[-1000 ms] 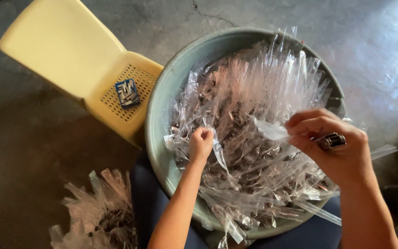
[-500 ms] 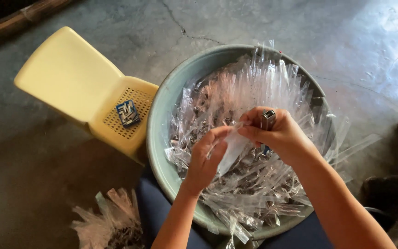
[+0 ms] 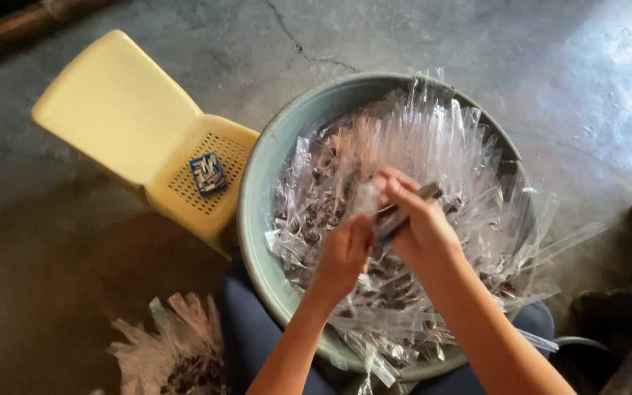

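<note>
A cracked grey concrete floor [image 3: 374, 36] carries a pale yellow plastic chair [image 3: 122, 128] tipped on its back and a heap of clear plastic bags [image 3: 173, 351].

I see both bare forearms reaching up from the lower edge, meeting at mid-frame. My left hand [image 3: 343, 252] is curled, fingertips raised toward the right. My right hand [image 3: 420, 227] sits just above it, fingers bent and pinched together, touching the left
</note>
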